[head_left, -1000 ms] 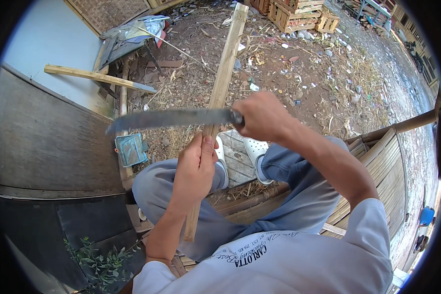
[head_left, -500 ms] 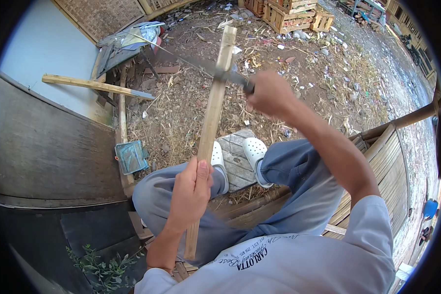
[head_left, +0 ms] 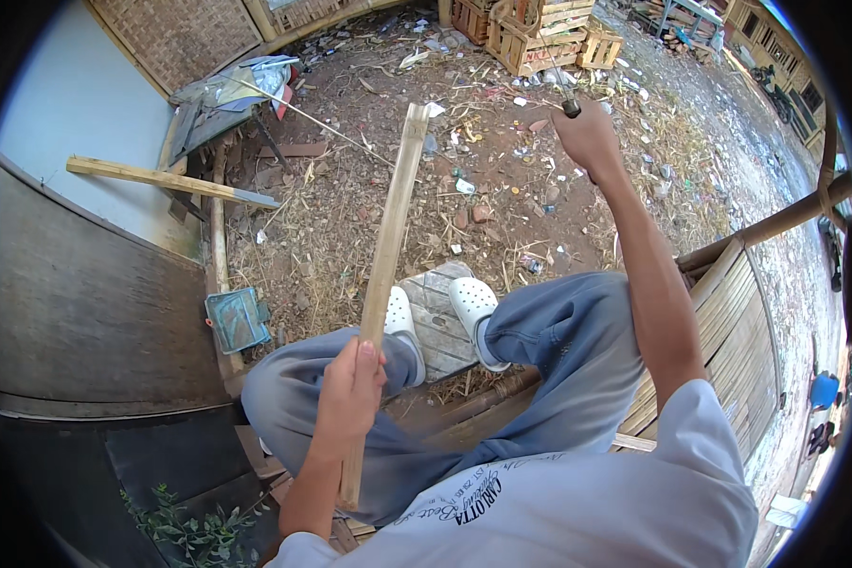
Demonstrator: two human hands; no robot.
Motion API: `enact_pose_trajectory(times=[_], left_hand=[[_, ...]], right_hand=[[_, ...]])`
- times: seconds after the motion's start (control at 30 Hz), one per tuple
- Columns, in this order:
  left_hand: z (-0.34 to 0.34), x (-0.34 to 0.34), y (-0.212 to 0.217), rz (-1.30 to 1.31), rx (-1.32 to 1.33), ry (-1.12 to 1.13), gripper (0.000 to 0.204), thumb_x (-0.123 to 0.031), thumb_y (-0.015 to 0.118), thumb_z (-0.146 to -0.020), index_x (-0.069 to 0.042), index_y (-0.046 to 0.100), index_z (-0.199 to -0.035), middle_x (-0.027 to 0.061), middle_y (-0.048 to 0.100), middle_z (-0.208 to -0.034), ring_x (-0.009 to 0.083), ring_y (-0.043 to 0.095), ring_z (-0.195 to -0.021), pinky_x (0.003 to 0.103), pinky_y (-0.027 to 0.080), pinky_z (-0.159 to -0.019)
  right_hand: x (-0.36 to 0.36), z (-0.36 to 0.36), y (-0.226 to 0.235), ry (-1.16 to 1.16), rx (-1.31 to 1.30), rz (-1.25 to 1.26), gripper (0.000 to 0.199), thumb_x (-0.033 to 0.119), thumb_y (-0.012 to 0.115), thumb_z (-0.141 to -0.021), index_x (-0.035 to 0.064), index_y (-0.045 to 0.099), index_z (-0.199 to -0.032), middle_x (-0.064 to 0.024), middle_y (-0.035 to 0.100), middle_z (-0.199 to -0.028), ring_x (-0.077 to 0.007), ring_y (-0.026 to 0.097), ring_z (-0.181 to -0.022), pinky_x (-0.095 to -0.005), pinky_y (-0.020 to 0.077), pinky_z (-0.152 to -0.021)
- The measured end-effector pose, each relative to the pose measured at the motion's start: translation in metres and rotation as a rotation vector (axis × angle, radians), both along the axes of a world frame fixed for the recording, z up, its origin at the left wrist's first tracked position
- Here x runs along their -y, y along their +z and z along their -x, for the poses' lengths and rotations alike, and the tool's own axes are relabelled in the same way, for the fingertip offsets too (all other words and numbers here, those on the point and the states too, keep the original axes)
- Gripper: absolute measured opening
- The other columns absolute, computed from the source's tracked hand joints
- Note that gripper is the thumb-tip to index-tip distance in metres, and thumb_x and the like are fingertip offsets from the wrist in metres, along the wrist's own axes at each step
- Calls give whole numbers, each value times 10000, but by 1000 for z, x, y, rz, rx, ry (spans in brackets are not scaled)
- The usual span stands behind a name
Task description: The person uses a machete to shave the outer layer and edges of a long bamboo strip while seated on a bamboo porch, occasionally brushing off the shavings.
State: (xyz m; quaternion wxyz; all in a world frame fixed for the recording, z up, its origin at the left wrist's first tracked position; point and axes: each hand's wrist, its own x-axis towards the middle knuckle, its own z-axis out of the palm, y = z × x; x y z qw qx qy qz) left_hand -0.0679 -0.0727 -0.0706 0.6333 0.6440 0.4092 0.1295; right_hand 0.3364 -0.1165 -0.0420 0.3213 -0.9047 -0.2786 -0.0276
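Note:
My left hand (head_left: 348,388) is wrapped round the lower part of a long, pale split bamboo or wooden strip (head_left: 388,241). The strip slants up and away from my lap, its lower end beside my thigh and its far end over the littered ground. Off to the right, with the arm stretched forward, my right hand (head_left: 592,142) grips the dark handle of a long-bladed knife (head_left: 570,104). The thin blade points up and away toward the wooden crates and shows almost edge-on. Knife and strip are well apart.
My white clogs (head_left: 473,301) rest on a wooden board (head_left: 435,353). A squared timber (head_left: 170,180) sticks out at the left near a low table (head_left: 194,123). A blue basket (head_left: 237,320) lies below it. Wooden crates (head_left: 540,43) stand at the back; litter covers the ground.
The knife has left the strip's upper part, where its blade crossed, and swung up and right with my right hand. The strip stays in my left hand.

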Motion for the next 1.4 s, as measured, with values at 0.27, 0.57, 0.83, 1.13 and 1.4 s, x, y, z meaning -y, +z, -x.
enact_pose_trajectory(times=[0.27, 0.57, 0.83, 1.13, 1.4], left_hand=[[-1, -2, 17, 80, 80, -119, 303, -298, 376, -1023, -50, 484, -886, -50, 380, -591, 14, 340, -436, 191, 291, -391], [-25, -16, 48, 33, 45, -245, 270, -285, 400, -1019, -42, 499, -955, -42, 426, -635, 20, 373, -435, 189, 298, -388], [-50, -29, 33, -57, 127, -109, 307, -305, 411, -1016, -20, 520, -985, -24, 425, -617, 46, 381, -495, 222, 308, -448], [-57, -16, 31, -572, 15, -44, 238, -202, 431, -1000, 14, 528, -982, 171, 499, -614, 267, 459, -498, 385, 368, -506], [-46, -13, 32, -552, -49, -104, 282, -199, 423, -1003, 31, 514, -867, 155, 472, -517, 242, 460, -409, 373, 330, -428]], right_hand=[[-7, 88, 24, 350, -978, -688, 320, 311, 706, -810, 59, 510, -779, 79, 364, -556, -22, 335, -436, -216, 295, -406], [-23, 94, 24, 520, -1280, -1019, 316, 249, 715, -834, 114, 461, -702, 96, 343, -547, -13, 322, -435, -205, 302, -424], [-1, 122, 41, 486, -246, -284, 319, 251, 643, -797, -3, 573, -618, -100, 559, -547, -217, 560, -512, -385, 440, -521], [-2, 180, 8, 878, 116, 158, 139, 191, 655, -678, 63, 612, -710, -168, 590, -589, -378, 599, -605, -466, 480, -586], [-19, 148, 5, 722, 297, 139, 130, 181, 646, -691, 58, 606, -704, -160, 576, -561, -362, 604, -566, -449, 487, -570]])
